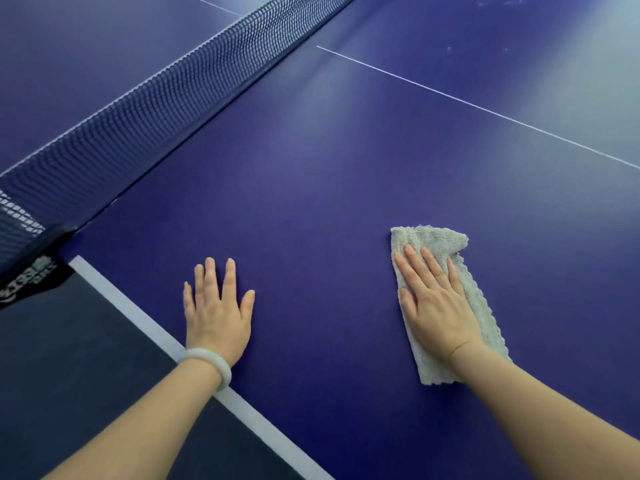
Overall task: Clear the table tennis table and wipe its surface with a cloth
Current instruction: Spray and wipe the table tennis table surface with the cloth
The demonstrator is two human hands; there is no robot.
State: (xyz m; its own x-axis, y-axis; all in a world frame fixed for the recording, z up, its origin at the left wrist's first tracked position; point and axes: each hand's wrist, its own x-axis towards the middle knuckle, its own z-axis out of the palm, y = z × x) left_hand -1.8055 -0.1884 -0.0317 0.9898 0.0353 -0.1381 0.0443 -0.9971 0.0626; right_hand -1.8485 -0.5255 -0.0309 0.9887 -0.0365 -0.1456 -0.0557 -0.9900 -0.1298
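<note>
Cloth [431,239] under right hand [433,306], net-clamp lettering [29,277] unreadable

Dark grey floor [69,368] shows at lower left.

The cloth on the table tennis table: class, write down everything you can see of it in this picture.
The cloth is a pale grey-beige terry towel, fluffy in look, with a scalloped edge along its right side. It lies folded into a long strip, flat on the blue table, running obliquely away from the person, its far corner slightly bunched. The right hand presses flat on its middle with straight fingers, covering much of it; the forearm crosses its near end.
</note>
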